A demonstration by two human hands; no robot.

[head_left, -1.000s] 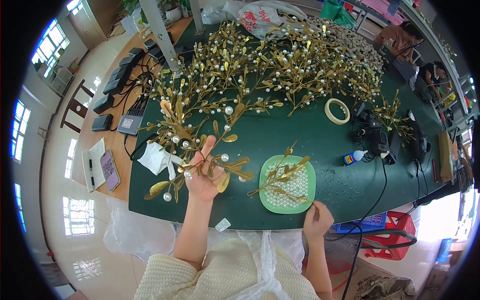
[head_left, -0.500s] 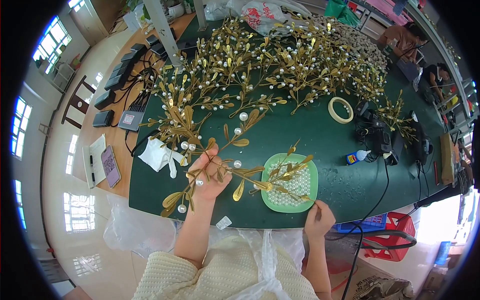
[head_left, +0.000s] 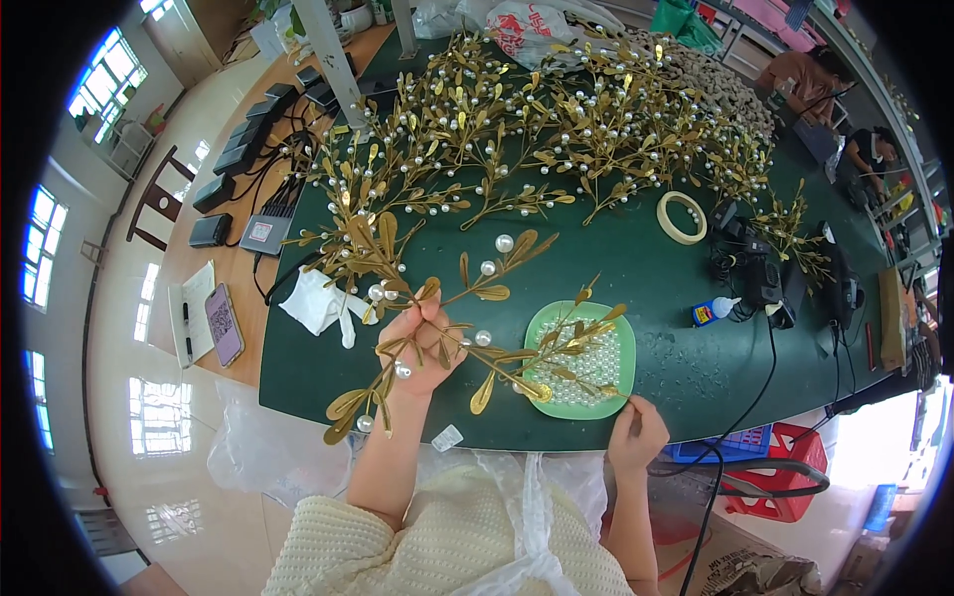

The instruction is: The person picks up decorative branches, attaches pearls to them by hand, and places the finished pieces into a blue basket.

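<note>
My left hand (head_left: 422, 350) is closed round the stem of a golden leafy branch (head_left: 480, 396) with white pearl beads, held up over the table's near side. Its twigs spread to both sides, and the right part hangs above a light green tray (head_left: 628, 368) filled with small pearl beads. At the tray's lower right corner, my right hand (head_left: 637, 434) pinches the thin tip of one of the branch's twigs between thumb and finger. Larger pearls sit along the left and upper twigs, one of them a pearl (head_left: 504, 242) near the top.
Many similar golden branches (head_left: 477, 129) cover the far side of the green table (head_left: 447, 248). A tape roll (head_left: 682, 218), a glue bottle (head_left: 711, 312) and black cables lie at right. White cloth (head_left: 320, 303), a phone (head_left: 225, 326) and a notebook are at left. Two people work at far right.
The upper twigs of the branch have shifted slightly right and down with a small turn of my left hand. My right hand keeps its pinch on the twig tip.
</note>
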